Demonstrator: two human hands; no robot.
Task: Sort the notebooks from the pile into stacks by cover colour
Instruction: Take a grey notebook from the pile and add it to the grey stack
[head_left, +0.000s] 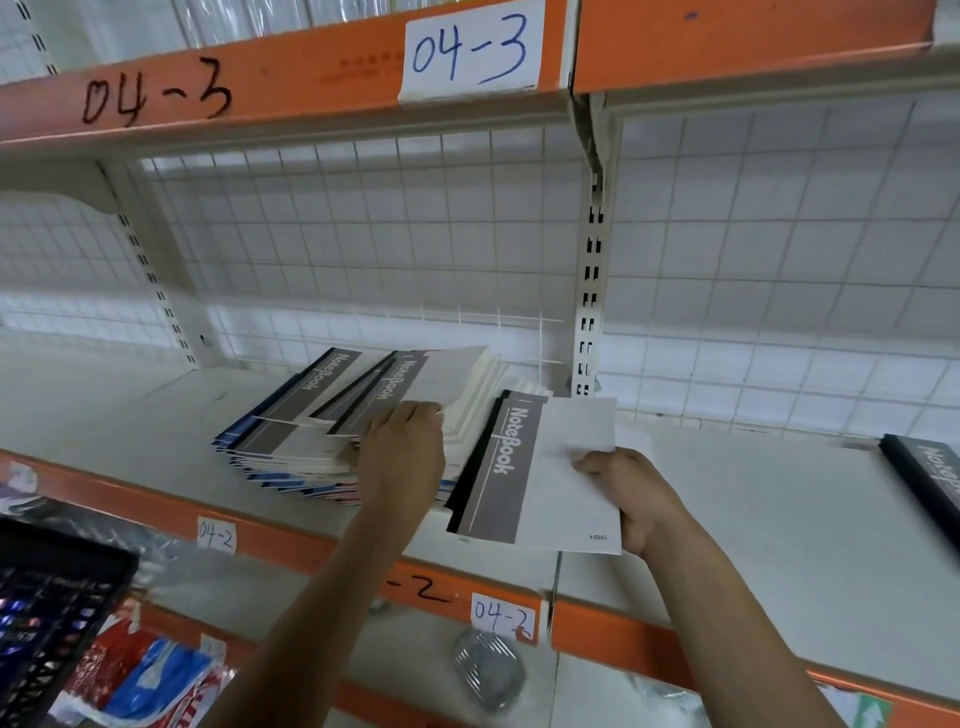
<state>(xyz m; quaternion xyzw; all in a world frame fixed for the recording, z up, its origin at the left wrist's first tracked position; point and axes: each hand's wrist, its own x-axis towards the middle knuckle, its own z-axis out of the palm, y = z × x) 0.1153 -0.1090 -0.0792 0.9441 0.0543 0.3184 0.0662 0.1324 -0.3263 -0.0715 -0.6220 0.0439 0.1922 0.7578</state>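
Note:
A messy pile of notebooks (291, 441) lies on the white shelf (753, 519), with grey-and-white covers on top and blue spines showing at its lower left edge. My left hand (402, 449) rests on the pile's right side, its fingers curled into the covers there. My right hand (631, 493) grips a grey-and-white notebook with a black spine (535, 478) by its right edge, holding it just right of the pile over the shelf's front. Another black-spined notebook (930, 478) lies at the far right of the shelf.
An orange shelf edge (291, 540) with "04-2" labels runs below the notebooks. The shelf above (311, 78) is marked "04-3". A wire grid back panel (389, 249) stands behind. A black crate (47, 613) and packaged goods sit at lower left.

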